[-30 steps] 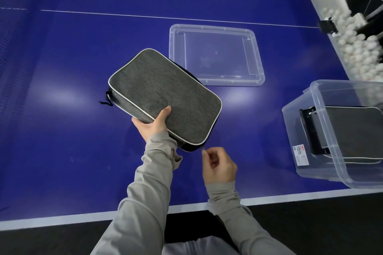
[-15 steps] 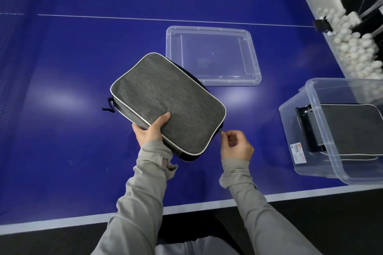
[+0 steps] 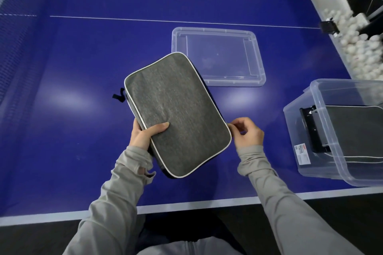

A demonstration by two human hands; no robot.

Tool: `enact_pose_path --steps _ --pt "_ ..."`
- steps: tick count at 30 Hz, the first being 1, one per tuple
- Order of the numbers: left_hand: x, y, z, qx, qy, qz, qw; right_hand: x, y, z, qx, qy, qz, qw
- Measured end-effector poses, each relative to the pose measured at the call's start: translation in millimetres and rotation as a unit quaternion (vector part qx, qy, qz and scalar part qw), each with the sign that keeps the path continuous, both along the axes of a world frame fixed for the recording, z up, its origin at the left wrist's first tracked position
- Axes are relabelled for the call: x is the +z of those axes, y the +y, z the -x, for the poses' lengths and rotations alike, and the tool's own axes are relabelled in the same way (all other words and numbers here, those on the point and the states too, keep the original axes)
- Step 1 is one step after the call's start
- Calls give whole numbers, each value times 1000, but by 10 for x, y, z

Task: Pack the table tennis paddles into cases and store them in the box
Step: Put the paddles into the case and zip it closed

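Observation:
A grey fabric paddle case (image 3: 178, 109) with white piping is held tilted above the blue table. My left hand (image 3: 145, 134) grips its near left edge, thumb lying on top. My right hand (image 3: 246, 132) pinches the zipper pull at the case's right edge. A clear plastic box (image 3: 331, 130) stands at the right, and another grey case (image 3: 352, 130) lies inside it. No paddle is visible; what the held case contains is hidden.
The box's clear lid (image 3: 217, 60) lies flat on the table behind the case. A trough of several white balls (image 3: 356, 43) runs along the table's right side. The table's white front edge (image 3: 186, 207) is near my body.
The case has turned clockwise to stand more lengthwise. My right hand has travelled with the zipper pull from the near corner up along the right edge.

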State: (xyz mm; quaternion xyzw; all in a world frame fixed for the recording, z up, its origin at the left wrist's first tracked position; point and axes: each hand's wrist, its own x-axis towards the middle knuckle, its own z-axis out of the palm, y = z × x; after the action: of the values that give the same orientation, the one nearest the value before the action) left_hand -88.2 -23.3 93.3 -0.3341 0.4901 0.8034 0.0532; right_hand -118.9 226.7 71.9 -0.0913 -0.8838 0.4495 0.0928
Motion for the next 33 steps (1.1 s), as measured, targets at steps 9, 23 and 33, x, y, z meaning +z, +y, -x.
enact_pose_path --steps 9,23,33 --pt "-12 -127 -82 -140 37 18 989 140 -148 220 50 33 -16 998" --pt "70 -456 -39 -345 77 146 924 399 -143 500 54 79 -44 994" --pt "343 -609 135 -463 54 227 855 652 -378 592 184 134 -126 966"
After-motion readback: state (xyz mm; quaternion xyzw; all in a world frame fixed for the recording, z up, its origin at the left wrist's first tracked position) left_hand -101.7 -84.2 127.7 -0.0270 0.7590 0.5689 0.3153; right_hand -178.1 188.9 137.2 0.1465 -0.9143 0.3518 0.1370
